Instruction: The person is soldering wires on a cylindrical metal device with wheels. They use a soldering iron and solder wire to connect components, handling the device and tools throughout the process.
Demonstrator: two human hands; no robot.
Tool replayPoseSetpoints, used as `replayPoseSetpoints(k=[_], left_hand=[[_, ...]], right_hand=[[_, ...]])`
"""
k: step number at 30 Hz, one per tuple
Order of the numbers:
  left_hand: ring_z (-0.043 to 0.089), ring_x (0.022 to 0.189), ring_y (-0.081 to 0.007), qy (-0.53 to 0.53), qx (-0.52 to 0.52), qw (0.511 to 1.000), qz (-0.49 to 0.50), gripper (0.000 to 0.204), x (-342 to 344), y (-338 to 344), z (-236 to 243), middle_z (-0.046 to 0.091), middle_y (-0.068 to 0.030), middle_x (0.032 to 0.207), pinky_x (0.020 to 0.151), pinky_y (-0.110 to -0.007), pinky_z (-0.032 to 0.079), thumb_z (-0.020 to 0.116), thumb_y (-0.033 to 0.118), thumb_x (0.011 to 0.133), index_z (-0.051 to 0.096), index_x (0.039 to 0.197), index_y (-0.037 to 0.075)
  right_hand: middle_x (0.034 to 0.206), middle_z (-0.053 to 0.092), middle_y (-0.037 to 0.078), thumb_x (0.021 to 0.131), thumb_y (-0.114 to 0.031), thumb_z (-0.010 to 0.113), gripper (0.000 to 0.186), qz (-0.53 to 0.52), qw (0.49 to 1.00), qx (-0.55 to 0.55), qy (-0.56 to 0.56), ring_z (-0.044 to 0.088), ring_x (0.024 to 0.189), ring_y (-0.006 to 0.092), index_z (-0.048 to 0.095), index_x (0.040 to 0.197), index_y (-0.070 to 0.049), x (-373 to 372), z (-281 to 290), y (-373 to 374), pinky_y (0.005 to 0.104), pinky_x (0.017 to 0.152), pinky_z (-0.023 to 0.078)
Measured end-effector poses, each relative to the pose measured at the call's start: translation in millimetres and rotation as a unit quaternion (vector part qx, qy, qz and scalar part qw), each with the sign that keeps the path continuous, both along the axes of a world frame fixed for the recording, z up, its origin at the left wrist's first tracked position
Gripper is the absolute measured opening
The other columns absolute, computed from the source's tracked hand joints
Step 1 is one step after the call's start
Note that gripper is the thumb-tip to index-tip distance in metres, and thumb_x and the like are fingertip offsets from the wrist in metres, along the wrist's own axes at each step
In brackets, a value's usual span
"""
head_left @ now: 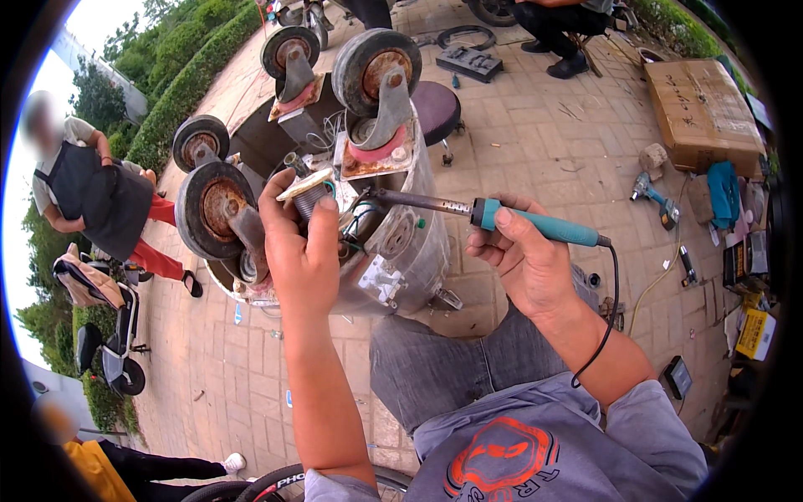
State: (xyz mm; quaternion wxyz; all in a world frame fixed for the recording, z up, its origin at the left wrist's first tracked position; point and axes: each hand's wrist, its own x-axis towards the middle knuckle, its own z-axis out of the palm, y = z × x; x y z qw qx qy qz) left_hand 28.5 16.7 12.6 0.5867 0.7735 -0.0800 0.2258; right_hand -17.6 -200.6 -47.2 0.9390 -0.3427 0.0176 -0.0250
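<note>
My right hand is closed round the teal handle of a soldering iron. Its dark metal barrel points left, and a black cord hangs from the handle's end. In my left hand is a spool of solder wire with a pale flange, gripped between the fingers. The iron's tip is close to the spool, beside some thin wires; whether it touches anything I cannot tell. Both hands are over an upturned, dull metal machine body. Rusty caster wheels stick up from its rim.
A round purple stool stands behind the machine. On the paving to the right are a cordless drill, a cardboard box and a yellow box. A person in an apron stands left, near a scooter. Another person sits at the back.
</note>
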Motion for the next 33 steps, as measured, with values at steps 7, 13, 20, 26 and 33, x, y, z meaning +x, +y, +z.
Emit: replayPoseSetpoints(k=[7, 13, 20, 26, 33], left_hand=[[0.052, 0.067, -0.0071, 0.003, -0.009, 1.0, -0.004, 0.043, -0.2, 0.9, -0.6, 0.059, -0.0062, 0.097, 0.054, -0.02, 0.043, 0.055, 0.012, 0.095, 0.042, 0.134, -0.001], [0.052, 0.067, -0.0067, 0.0, 0.021, 1.0, 0.001, 0.044, 2.8, 2.0, -3.4, 0.059, -0.0055, 0.097, 0.054, -0.02, 0.042, 0.055, 0.011, 0.095, 0.041, 0.134, -0.001], [0.052, 0.07, -0.0066, -0.001, 0.011, 1.0, 0.001, 0.044, 1.4, -0.5, -1.1, 0.059, -0.0063, 0.096, 0.056, -0.02, 0.043, 0.056, 0.011, 0.095, 0.04, 0.133, -0.003], [0.052, 0.072, -0.0068, 0.0, 0.001, 1.0, -0.001, 0.045, 0.3, 0.2, -0.3, 0.06, -0.0071, 0.096, 0.057, -0.02, 0.043, 0.057, 0.01, 0.094, 0.04, 0.133, -0.004], [0.052, 0.067, -0.007, 0.001, 0.003, 1.0, 0.003, 0.043, -0.5, -0.3, -0.4, 0.058, -0.0059, 0.097, 0.054, -0.02, 0.043, 0.056, 0.012, 0.095, 0.042, 0.133, -0.001]], right_hand=[[0.098, 0.067, 0.013, 0.091, -0.015, 0.068, 0.036, -0.002, 1.0, -0.004, 0.002, 0.069, 0.083, 0.0223, 0.051, 0.117, 0.002, -0.5, 0.7, -0.3, 0.0363, 0.078, 0.058], [0.099, 0.067, 0.014, 0.091, -0.015, 0.067, 0.036, -0.002, 1.0, -0.004, -0.003, 0.069, 0.083, 0.0224, 0.051, 0.118, 0.002, -0.5, -1.2, 0.1, 0.0364, 0.078, 0.058], [0.099, 0.067, 0.014, 0.091, -0.015, 0.067, 0.036, -0.007, 1.0, -0.005, -0.001, 0.069, 0.084, 0.0227, 0.05, 0.118, 0.001, -1.1, -0.9, 0.6, 0.0364, 0.079, 0.057], [0.1, 0.067, 0.014, 0.091, -0.014, 0.067, 0.036, -0.005, 1.0, 0.003, -0.003, 0.069, 0.084, 0.0229, 0.049, 0.119, 0.002, -1.3, -1.9, 0.3, 0.0369, 0.079, 0.058], [0.099, 0.067, 0.015, 0.09, -0.014, 0.068, 0.04, -0.028, 0.999, -0.029, -0.016, 0.069, 0.083, 0.0227, 0.049, 0.12, 0.005, -5.9, 1.4, 0.3, 0.0348, 0.077, 0.058]])
